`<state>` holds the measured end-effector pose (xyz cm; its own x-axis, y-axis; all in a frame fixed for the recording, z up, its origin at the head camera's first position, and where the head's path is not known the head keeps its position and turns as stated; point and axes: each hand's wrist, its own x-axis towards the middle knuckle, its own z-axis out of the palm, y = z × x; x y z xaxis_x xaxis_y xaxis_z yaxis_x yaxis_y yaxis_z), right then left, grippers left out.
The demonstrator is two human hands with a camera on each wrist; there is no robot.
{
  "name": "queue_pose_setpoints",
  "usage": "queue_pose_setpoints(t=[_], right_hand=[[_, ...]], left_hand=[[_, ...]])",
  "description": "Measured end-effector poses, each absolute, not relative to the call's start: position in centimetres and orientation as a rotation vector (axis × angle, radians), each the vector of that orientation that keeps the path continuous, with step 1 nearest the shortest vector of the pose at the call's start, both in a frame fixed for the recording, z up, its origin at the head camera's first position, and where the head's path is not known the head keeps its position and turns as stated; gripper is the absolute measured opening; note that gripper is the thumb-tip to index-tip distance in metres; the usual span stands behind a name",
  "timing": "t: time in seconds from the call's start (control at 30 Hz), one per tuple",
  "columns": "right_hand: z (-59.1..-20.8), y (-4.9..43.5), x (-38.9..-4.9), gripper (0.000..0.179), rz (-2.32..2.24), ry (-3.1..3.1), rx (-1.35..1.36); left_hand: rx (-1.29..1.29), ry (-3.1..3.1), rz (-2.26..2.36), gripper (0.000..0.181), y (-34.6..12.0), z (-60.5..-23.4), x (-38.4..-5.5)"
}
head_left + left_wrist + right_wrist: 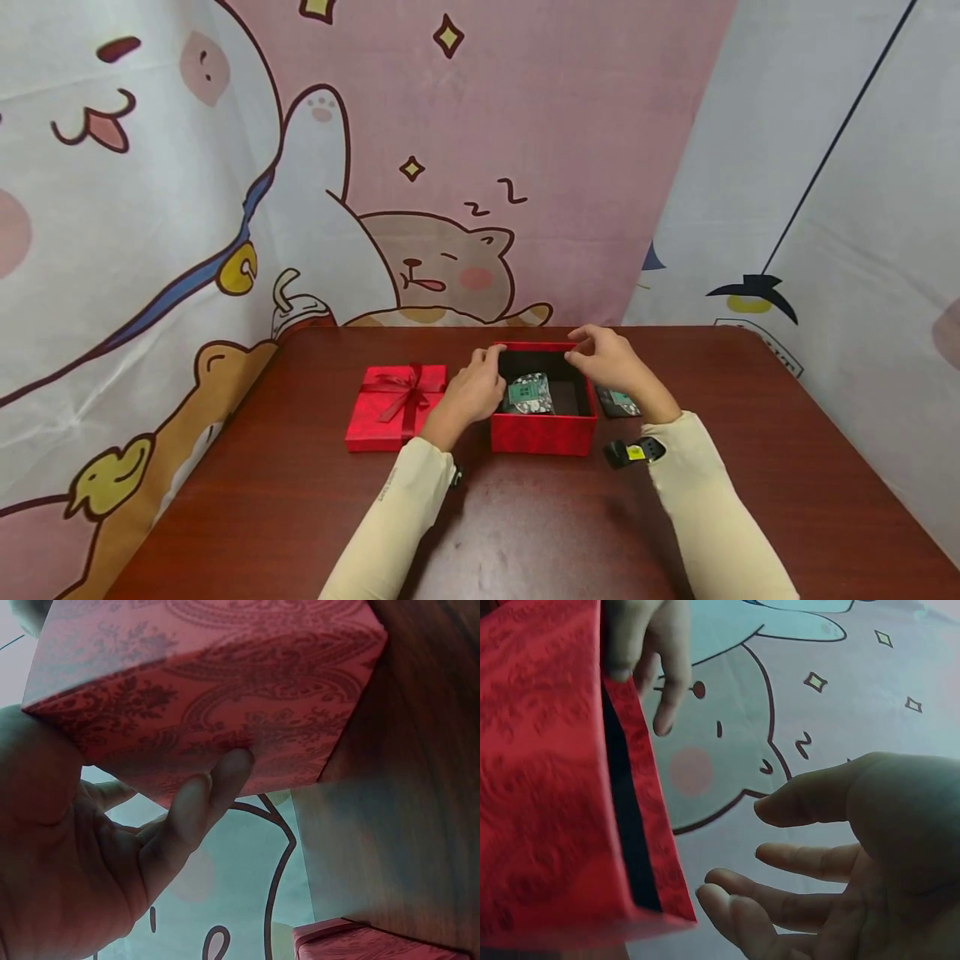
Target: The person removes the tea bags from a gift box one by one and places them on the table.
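A red gift box (pixel 543 435) with a dark inside stands uncovered on the table. Within it, toward the left, lies a black-and-white patterned packet (pixel 529 393) with a green label. My left hand (pixel 474 387) grips the box's left wall: its fingers lie along the patterned outside (pixel 217 712) and the thumb goes over the rim. Over the right rim hovers my right hand (pixel 609 362), its fingers loosely bent and apart from the box wall (pixel 547 772), holding nothing. A second packet (pixel 619 403) rests on the table right of the box, partly hidden by the right arm.
To the left of the box lies its red lid (pixel 375 427), tied with a dark red ribbon bow (pixel 405 392). All of this is on a brown wooden table (pixel 510 533). Behind it hangs a cartoon-printed cloth (pixel 570 150).
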<state>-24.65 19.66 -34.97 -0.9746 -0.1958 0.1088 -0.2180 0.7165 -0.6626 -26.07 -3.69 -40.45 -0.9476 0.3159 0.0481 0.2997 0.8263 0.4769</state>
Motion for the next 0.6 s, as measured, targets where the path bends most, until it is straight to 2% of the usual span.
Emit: queue_pose_setpoints(t=[0.6], right_hand=[[-37.3,15.8,-25.6,0.042,1.249,-2.968,0.34]], left_hand=[[0.435,2.941,0.772,0.054,-3.5,-40.3,-26.0]])
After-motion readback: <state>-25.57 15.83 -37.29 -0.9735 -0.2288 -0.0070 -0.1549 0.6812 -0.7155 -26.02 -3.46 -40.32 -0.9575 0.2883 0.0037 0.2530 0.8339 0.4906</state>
